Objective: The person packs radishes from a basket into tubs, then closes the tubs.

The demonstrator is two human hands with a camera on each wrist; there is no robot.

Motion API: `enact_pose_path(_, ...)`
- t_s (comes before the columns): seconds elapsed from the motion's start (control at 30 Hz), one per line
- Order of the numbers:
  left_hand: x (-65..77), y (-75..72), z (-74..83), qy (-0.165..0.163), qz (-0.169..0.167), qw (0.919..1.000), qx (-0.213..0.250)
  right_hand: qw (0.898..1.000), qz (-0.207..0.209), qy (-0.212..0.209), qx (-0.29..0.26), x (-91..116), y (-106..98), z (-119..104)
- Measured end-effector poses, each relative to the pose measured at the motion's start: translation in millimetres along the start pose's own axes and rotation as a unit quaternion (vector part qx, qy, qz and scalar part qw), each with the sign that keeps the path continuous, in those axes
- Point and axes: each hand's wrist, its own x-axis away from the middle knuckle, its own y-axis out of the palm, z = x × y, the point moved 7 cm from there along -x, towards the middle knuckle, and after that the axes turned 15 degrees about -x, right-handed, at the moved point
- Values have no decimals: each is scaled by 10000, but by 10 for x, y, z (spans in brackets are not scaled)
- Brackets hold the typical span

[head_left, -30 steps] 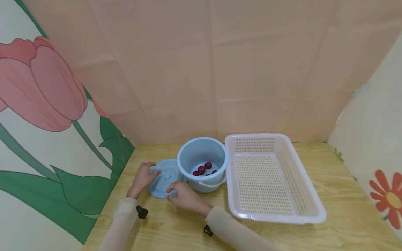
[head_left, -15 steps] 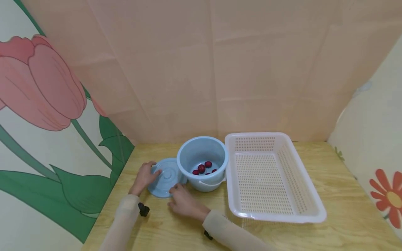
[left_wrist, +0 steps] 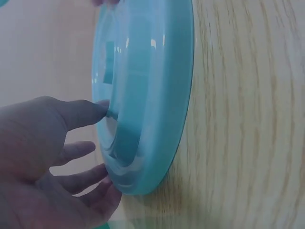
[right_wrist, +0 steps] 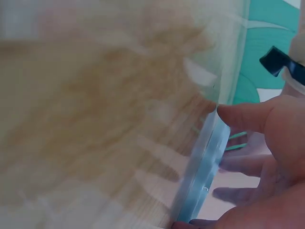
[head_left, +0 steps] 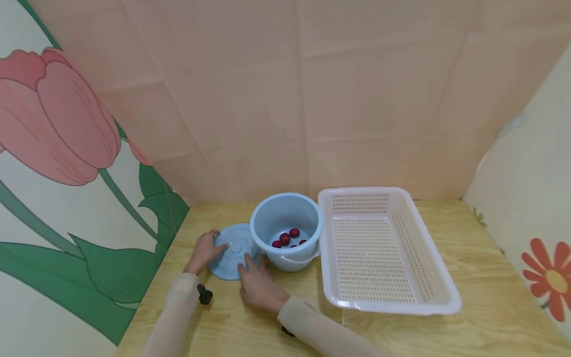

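A round blue lid [head_left: 232, 253] with a raised centre knob lies flat on the table, left of the blue bucket [head_left: 290, 258]. At its left edge my left hand [head_left: 207, 253] holds it, thumb on the top face and fingers curved at the rim, as the left wrist view shows. Over the front right edge my right hand [head_left: 259, 286] is spread, with fairly straight fingers touching the lid; in the right wrist view its thumb [right_wrist: 243, 116] meets the rim. Inside the bucket lie several small dark red round fruits [head_left: 284, 239], partly hidden by the bucket's front wall.
A white perforated plastic basket [head_left: 448, 277] stands right beside the bucket. The bucket's thin white handle [head_left: 299, 261] hangs down at its front. Beneath everything is a wood-grain table [head_left: 473, 248], with a beige cloth [head_left: 303, 109] behind and flower-printed panels at both sides.
My right hand has gone from pinched fingers above the lid's front edge to fingers spread on its right part. The left hand stays at the left edge. Lid, bucket and basket keep their places.
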Motion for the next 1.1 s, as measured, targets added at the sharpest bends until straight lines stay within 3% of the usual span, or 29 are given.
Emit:
enact_pose_path(0.2,5,21,4,74,90,9999,52,9981,192,-171,567,-81,-8,-70)
enact_pose_path(0.3,15,17,14,64,143,9999,60,9975,300,-208,605,-123,6,-63)
enact_pose_path(0.77,82,-18,-100,-758,-30,9958,515,9885,684,-758,1119,-209,6,-100)
enact_pose_path(0.87,125,-26,-139,-830,-55,9948,593,9924,645,-720,767,-215,-7,-87)
enact_pose_path(0.97,161,-41,-173,-833,-74,9940,710,9967,676,-454,-46,-229,-56,-51)
enact_pose_path(1.1,198,-59,-241,-884,-121,9919,909,9863,895,-23,-1384,-224,-121,2)
